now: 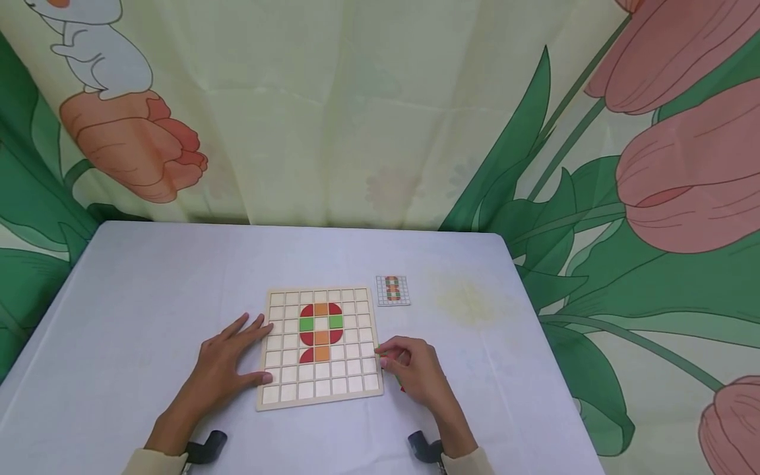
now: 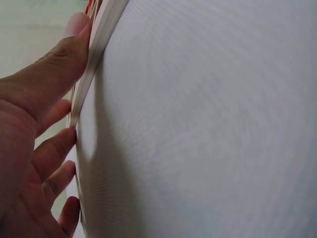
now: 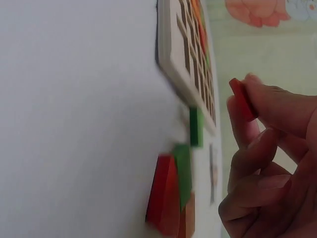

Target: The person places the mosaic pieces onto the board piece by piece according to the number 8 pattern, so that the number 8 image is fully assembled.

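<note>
A square wooden grid board [image 1: 272,394] lies on the table, holding red rounded-corner pieces, orange squares [image 1: 321,354] and green squares near its middle. My left hand [image 1: 222,359] is spread at its left side, with the thumb and fingertips touching the edge. At the right edge, my right hand [image 1: 415,369] pinches a small red piece [image 3: 242,100] between thumb and index finger, raised above the table. The other fingers of that hand are curled. The head view mostly hides this piece behind the fingers.
Loose pieces lie beside the board under my right hand: a red block [image 3: 163,196], a green one [image 3: 183,171], another green one [image 3: 196,126] and an orange one [image 3: 188,218]. A small pattern card [image 1: 381,295] lies off the board's upper right corner. A printed curtain [image 1: 356,132] hangs behind the table.
</note>
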Tool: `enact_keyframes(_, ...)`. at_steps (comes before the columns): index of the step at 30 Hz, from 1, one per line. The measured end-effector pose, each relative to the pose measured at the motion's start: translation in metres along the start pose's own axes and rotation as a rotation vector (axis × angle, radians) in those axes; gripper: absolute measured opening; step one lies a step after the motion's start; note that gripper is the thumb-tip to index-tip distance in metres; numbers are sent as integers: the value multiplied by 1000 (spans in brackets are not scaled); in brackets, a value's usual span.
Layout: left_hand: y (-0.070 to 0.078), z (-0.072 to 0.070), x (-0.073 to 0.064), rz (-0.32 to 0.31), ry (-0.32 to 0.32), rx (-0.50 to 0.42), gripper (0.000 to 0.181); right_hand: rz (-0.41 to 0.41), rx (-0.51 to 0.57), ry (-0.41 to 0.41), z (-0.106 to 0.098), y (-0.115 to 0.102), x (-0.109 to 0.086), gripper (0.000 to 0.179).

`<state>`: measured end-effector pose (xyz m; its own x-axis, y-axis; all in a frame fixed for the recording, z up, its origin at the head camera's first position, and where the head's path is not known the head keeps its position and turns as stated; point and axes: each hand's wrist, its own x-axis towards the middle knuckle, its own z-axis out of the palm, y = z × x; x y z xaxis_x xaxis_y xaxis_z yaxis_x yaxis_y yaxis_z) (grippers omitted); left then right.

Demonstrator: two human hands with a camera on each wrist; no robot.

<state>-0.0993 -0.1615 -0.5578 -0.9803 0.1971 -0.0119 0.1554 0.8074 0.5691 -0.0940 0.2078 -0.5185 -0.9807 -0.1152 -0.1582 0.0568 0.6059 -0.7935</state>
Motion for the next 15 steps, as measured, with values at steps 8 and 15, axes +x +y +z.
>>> enact_keyframes(8,1,0,0,-7,-7,0,102,22,80,-3,21,-18,6,18)
enact_keyframes(15,0,-1,-1,-9,-12,6,101,2,63,-14,30,-23,10,12)
